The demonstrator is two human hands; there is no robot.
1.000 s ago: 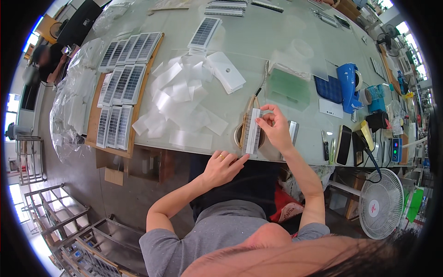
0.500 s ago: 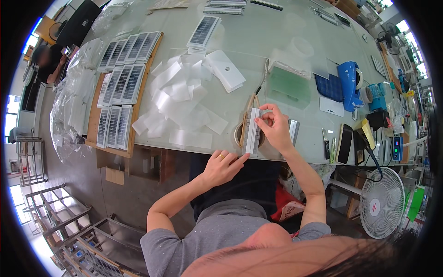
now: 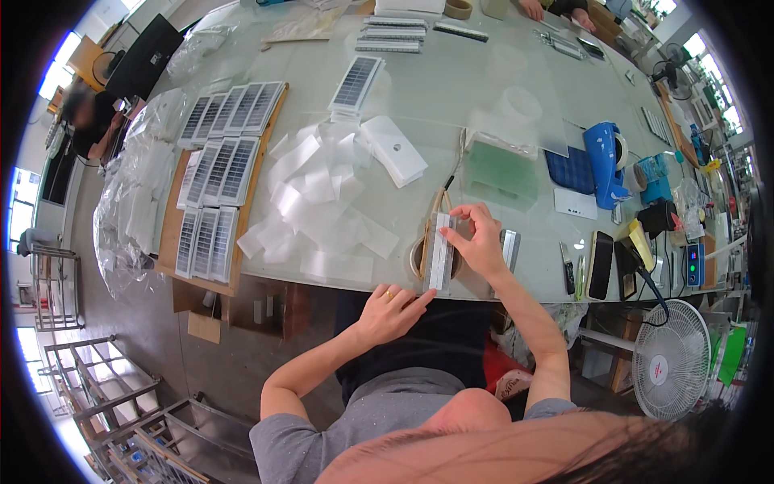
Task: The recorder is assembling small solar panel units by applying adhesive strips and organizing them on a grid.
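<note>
A long grey and white strip-shaped piece (image 3: pixel 438 262) lies lengthwise at the table's near edge, over a round ring like a tape roll (image 3: pixel 417 260). At its far end, my right hand (image 3: pixel 481 244) has thumb and forefinger closed on the piece's edge. My left hand (image 3: pixel 391 313) is by the near end, its forefinger stretched out to touch it and the other fingers loosely bent. Its thumb is hidden. Just right of my right hand is a second silvery strip (image 3: pixel 509 248), partly covered. A cable-like tool (image 3: pixel 448 184) lies beyond the strip.
Translucent white film pieces (image 3: pixel 310 202) are heaped left of centre. Farther left, a wooden board (image 3: pixel 251 194) bears rows of dark-celled panels. To the right are a green block (image 3: pixel 501 171), a blue tape dispenser (image 3: pixel 605 165), a knife (image 3: pixel 568 270) and a fan (image 3: pixel 671 363). A co-worker's hands (image 3: pixel 556 10) show at the far edge.
The whole view has shifted, so the table sits slightly lower in the picture and a co-worker's hands have appeared at the far side. My hands keep nearly the same places at the strip.
</note>
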